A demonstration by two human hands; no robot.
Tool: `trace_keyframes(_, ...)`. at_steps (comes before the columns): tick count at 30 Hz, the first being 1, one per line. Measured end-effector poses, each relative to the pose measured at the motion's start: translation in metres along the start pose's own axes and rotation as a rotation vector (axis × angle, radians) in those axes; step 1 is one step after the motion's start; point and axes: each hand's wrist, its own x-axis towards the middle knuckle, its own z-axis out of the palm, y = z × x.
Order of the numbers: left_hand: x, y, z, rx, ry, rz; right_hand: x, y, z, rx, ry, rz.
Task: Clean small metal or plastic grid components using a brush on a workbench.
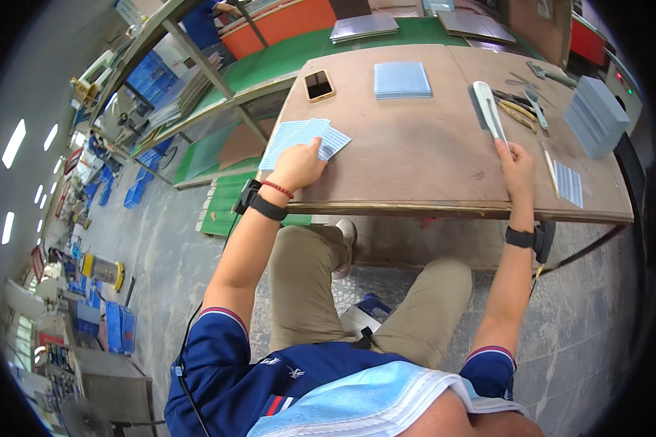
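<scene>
My left hand (pixel 297 167) is at the left side of the table, its fingers curled and pressed on a few thin light-blue patterned sheets (pixel 278 140) that lie fanned out. Some of its fingertips are hidden. At the right, my right hand (pixel 516 171) grips the end of a brush (pixel 486 105) with a long white handle and dark bristles, which points away from me over the tabletop. A neat stack of similar blue sheets (pixel 402 80) lies at the far middle of the table.
A phone (pixel 319 85) lies at the far left of the brown table (pixel 415 167). Right of the brush are pliers (pixel 517 115), a hammer (pixel 552 74), a tall block of blue sheets (pixel 596 116) and a small patterned piece (pixel 568 183). A green bench (pixel 284 58) with metal plates stands behind.
</scene>
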Motion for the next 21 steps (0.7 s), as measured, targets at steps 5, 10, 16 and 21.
trace_keyframes(5,0.004,0.0,-0.002,0.08,0.063,0.007,0.003,0.005,0.001,-0.039,-0.009,-0.063)
trace_keyframes(10,0.014,-0.001,-0.013,0.187,0.153,0.055,0.008,0.026,0.002,0.02,-0.053,-0.077)
trace_keyframes(16,0.033,-0.008,-0.008,0.302,0.264,0.032,0.004,0.019,0.0,0.075,-0.035,0.02)
trace_keyframes(21,0.023,-0.02,-0.006,0.177,0.13,-0.035,0.002,0.011,0.0,0.019,-0.051,-0.023)
